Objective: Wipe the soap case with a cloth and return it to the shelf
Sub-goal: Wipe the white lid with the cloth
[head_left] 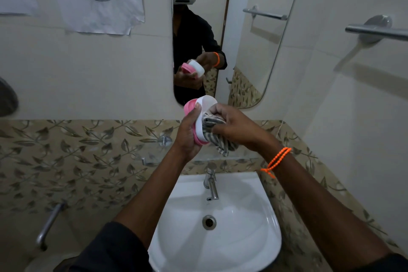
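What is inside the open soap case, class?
Inside the soap case, a bunched striped cloth is pressed in by the right hand. The left hand holds the case. Its floor is hidden.

White sink (pixel 254 247) with tap (pixel 211 185), mirror (pixel 242 51), towel bar (pixel 375 32)

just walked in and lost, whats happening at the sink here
A person stands over a white washbasin, wiping a soap case. The left hand holds the pink and white soap case up in front of the mirror, while the right hand presses a grey striped cloth against its white part. Both hands keep a closed grip. The case is not yet returned to a shelf, and no shelf is in view.
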